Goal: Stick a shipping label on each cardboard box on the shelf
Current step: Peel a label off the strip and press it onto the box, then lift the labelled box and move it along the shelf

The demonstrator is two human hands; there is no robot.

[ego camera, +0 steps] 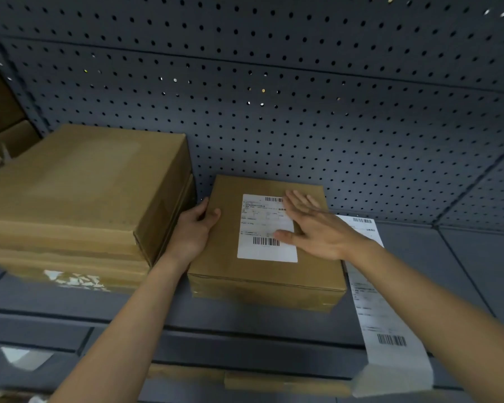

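Nearest, low along the bottom edge: a flat piece of cardboard [274, 381], below the shelf front. Just right of it, the hanging end of a white label strip [390, 324], bent over the front lip of the grey shelf [463, 271] and running back along the shelf top, close beside the box, under the right forearm.

Farther in, mid-shelf: one brown box [259, 277], lying flat with its taped front edge facing the camera. On its lid, a white label [262, 251] with a barcode at top and bottom, set right of centre and apparently flat.

Left hand [194, 231]: gripping the box at its left edge, thumb on the lid, fingers curled down over the side, wedged between the box and the stack.

Right hand [320, 231]: spread flat, fingers straight and slightly blurred, palm down on the right part of the label, thumb stretched across its lower half. Nothing held, only pressing.

Left of the box: a stack [79, 184] of larger brown boxes, taller than the box, with torn white scraps on the lowest front face.

Behind everything: a grey pegboard [303, 97] as back wall. At the far left edge, more cartons [0, 112], partly cut off.
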